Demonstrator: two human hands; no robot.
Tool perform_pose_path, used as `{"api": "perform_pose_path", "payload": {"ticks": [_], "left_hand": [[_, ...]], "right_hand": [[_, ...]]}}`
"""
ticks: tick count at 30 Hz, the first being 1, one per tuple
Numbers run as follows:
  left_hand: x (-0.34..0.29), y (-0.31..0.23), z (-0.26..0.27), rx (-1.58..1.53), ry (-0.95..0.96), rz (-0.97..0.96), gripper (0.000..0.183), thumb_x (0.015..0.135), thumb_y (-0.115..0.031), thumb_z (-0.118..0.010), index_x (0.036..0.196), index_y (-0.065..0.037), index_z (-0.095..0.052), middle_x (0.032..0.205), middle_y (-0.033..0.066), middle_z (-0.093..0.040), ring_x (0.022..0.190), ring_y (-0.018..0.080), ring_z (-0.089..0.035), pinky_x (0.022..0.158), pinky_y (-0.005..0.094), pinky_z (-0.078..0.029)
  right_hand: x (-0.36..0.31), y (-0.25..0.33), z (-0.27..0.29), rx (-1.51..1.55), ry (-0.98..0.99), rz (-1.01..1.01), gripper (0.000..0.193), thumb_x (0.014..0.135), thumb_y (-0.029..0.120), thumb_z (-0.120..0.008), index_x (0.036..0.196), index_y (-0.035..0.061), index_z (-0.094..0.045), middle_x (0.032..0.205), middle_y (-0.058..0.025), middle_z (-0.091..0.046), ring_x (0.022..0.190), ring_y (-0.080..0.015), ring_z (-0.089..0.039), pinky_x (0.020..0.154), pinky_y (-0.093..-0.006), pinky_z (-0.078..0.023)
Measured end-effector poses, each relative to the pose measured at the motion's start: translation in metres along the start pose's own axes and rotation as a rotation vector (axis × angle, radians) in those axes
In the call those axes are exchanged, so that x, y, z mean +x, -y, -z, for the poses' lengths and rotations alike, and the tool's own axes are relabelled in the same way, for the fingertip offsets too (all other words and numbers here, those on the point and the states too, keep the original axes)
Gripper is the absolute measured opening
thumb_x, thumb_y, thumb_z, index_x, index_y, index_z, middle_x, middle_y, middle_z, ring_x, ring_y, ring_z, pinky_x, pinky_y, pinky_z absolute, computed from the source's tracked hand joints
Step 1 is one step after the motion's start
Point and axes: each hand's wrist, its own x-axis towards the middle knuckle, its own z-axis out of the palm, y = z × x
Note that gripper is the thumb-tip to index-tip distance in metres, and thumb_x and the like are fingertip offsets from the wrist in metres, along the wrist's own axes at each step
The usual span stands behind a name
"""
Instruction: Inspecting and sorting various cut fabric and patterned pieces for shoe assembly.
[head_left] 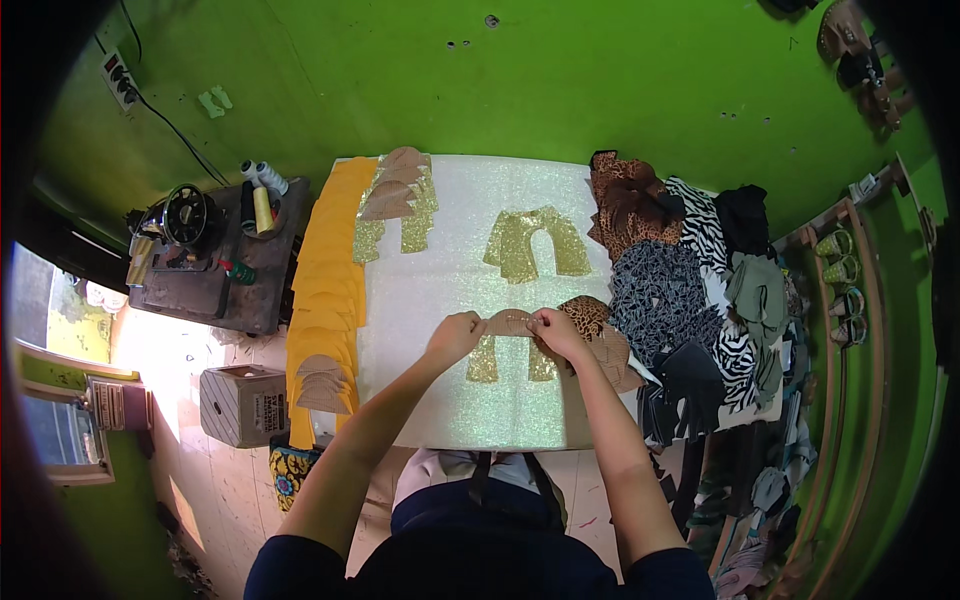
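Note:
My left hand [458, 337] pinches the left end of a brown half-round piece [513, 323], which looks like fabric or leather. At its other end, my right hand [558, 330] grips the same piece between thumb and fingers. Under it lies a gold glittery U-shaped cut piece [482, 360], its two legs pointing toward me and its top hidden. Beside my right hand sit a leopard-print rounded piece [584, 313] and a stack of brown half-round pieces [612, 358]. Farther off rest loose gold glittery pieces [517, 247].
Overlapping yellow pieces [328, 262] line the left of the white shimmering tabletop [430, 300], near gold pieces topped with brown ones [390, 197]. Leopard, zebra and dark patterned stacks [655, 295] fill the right. A sewing machine [185, 225] stands left; a box [243, 402] sits below it.

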Motion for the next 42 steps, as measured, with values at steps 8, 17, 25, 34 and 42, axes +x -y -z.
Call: {"api": "perform_pose_path", "payload": {"ticks": [8, 17, 25, 34, 42], "left_hand": [[-0.001, 0.004, -0.014, -0.027, -0.036, -0.087, 0.02, 0.079, -0.02, -0.057, 0.082, 0.0, -0.058, 0.076, 0.0157, -0.06, 0.071, 0.0289, -0.058, 0.065, 0.0347, -0.046], [-0.005, 0.005, -0.021, 0.137, -0.094, -0.077, 0.011, 0.077, -0.013, -0.055, 0.079, -0.002, -0.054, 0.081, 0.0162, -0.057, 0.078, 0.0325, -0.056, 0.068, 0.0395, -0.045], [-0.011, -0.002, -0.026, 0.123, -0.136, -0.054, 0.015, 0.08, -0.014, -0.051, 0.092, -0.005, -0.048, 0.092, 0.0159, -0.053, 0.083, 0.0343, -0.055, 0.069, 0.0427, -0.045], [-0.015, -0.021, -0.03, 0.209, -0.306, -0.052, 0.05, 0.075, -0.005, -0.054, 0.121, -0.004, -0.035, 0.104, 0.0156, -0.046, 0.096, 0.0334, -0.048, 0.079, 0.0407, -0.044], [-0.015, -0.006, -0.036, 0.282, -0.257, -0.071, 0.033, 0.076, -0.008, -0.055, 0.108, -0.004, -0.049, 0.097, 0.0152, -0.05, 0.096, 0.0327, -0.048, 0.078, 0.041, -0.043]], "right_hand": [[-0.002, 0.009, -0.004, -0.213, -0.076, 0.021, 0.017, 0.076, 0.018, -0.063, 0.079, 0.0018, -0.059, 0.064, -0.007, -0.056, 0.059, -0.0162, -0.052, 0.056, -0.0294, -0.041], [-0.03, 0.066, -0.012, -0.712, -0.221, -0.027, 0.035, 0.076, 0.022, -0.061, 0.102, 0.0039, -0.046, 0.089, -0.0121, -0.059, 0.085, -0.0298, -0.057, 0.065, -0.0419, -0.044], [-0.057, 0.019, -0.057, -0.703, -0.042, 0.497, 0.057, 0.085, 0.033, -0.043, 0.131, 0.0013, -0.029, 0.132, -0.0144, -0.036, 0.125, -0.0238, -0.031, 0.105, -0.0453, -0.01], [-0.069, 0.006, -0.017, -0.74, -0.141, 0.295, 0.06, 0.088, 0.038, -0.038, 0.132, -0.0008, -0.025, 0.132, -0.015, -0.037, 0.126, -0.021, -0.029, 0.106, -0.0453, -0.005], [-0.061, 0.008, -0.014, -0.593, -0.188, 0.512, 0.049, 0.08, 0.02, -0.054, 0.122, 0.0012, -0.037, 0.118, -0.0164, -0.047, 0.115, -0.0289, -0.04, 0.099, -0.0416, -0.028]]}}
